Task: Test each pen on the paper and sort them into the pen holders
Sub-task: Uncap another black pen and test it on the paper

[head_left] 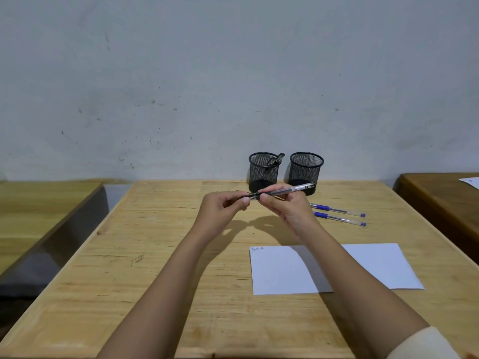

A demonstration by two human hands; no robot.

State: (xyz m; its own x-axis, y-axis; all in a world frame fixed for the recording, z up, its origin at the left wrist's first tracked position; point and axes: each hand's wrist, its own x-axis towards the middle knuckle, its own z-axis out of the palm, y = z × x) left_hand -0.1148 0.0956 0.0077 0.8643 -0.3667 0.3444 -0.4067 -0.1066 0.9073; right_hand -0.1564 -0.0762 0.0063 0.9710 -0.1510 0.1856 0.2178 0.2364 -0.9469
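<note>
Both hands hold a clear-barrelled black pen level above the table, in front of the holders. My right hand pinches its barrel, and my left hand pinches the dark tip end, possibly its cap. Two black mesh pen holders stand at the table's back edge: the left holder has one dark pen leaning in it, while no pen shows above the rim of the right holder. Two blue pens lie side by side right of my hands. A white sheet of paper with a small scribble at its top-left corner lies nearer me.
The wooden table stands against a grey wall. A second wooden table is at the left across a gap, and a darker table with a sheet of paper on it is at the right.
</note>
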